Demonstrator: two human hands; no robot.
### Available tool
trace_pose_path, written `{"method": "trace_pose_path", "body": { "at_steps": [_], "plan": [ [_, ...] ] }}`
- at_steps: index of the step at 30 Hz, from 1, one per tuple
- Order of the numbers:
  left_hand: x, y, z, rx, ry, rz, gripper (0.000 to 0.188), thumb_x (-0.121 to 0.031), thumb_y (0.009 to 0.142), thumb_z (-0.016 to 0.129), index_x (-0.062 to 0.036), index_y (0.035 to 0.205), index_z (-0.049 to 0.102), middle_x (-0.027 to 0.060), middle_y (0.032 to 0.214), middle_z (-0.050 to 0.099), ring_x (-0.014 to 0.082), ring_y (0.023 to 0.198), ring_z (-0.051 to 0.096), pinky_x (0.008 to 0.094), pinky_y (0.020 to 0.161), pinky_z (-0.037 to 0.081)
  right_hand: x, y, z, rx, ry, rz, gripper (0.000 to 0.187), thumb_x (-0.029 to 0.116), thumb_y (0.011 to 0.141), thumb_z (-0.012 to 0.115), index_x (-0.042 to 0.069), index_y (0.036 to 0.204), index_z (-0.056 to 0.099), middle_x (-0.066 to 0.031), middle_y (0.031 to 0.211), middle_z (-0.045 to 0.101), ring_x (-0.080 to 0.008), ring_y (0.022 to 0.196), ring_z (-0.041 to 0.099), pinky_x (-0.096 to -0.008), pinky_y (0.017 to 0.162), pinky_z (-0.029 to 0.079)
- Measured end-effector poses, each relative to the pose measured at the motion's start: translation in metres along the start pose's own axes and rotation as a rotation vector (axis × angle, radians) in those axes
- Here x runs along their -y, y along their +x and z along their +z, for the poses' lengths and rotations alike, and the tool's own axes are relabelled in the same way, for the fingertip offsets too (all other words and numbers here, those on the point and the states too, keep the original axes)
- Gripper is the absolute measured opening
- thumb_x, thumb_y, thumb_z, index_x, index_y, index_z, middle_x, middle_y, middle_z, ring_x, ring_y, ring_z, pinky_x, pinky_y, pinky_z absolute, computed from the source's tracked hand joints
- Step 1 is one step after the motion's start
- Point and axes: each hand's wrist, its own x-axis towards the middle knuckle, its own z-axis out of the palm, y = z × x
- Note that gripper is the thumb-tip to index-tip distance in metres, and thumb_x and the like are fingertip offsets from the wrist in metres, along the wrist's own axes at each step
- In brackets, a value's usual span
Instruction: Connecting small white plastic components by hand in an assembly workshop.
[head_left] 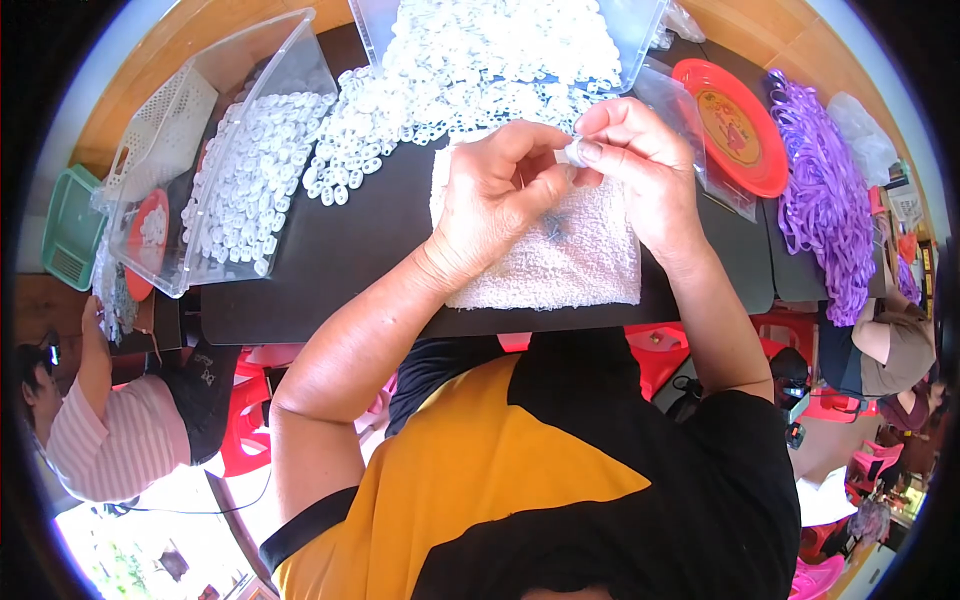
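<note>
Above a white towel point(545, 280), my left hand point(495, 190) and my right hand point(650, 170) meet, both closed in a pinch. Between their fingertips is a small white plastic piece point(575, 152), partly covered by the fingers. Its exact kind is too small to tell. Below my fingers, a little cluster of thin dark pieces point(555, 226) lies on the towel. Just beyond my hands, many small white ring-like plastic pieces point(410, 110) are heaped on the dark table point(350, 250).
More white pieces fill a clear bin point(645, 50) at the back and spill from a tipped clear bin point(180, 270) on the left. To the right lie a red plate point(770, 165) and a purple ribbon bundle point(825, 210). Other people sit at both sides.
</note>
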Motion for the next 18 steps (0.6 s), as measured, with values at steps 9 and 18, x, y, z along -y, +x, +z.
{"method": "trace_pose_path", "body": {
  "at_steps": [9,18],
  "plan": [
    [-0.003,0.001,0.001,0.062,0.123,0.192,0.023,0.001,0.084,0.067,-0.0018,0.107,0.062,0.0039,0.083,0.063,0.0097,0.073,0.063,0.0224,0.066,0.051,0.005,0.005,-0.013,0.108,0.223,0.24,0.016,0.007,0.086,0.059,-0.001,0.1,0.06,-0.0046,0.074,0.059,-0.0122,0.062,0.054,-0.0267,0.06,0.046],
    [-0.008,-0.001,0.006,0.104,-0.246,0.012,0.009,-0.001,0.088,0.064,0.0017,0.095,0.059,0.0068,0.076,0.065,0.0131,0.075,0.068,0.0237,0.067,0.054,-0.001,0.005,-0.013,0.246,0.352,0.351,0.019,0.01,0.09,0.055,-0.003,0.103,0.06,-0.0063,0.072,0.058,-0.0142,0.06,0.056,-0.0261,0.057,0.044]
  ]
}}
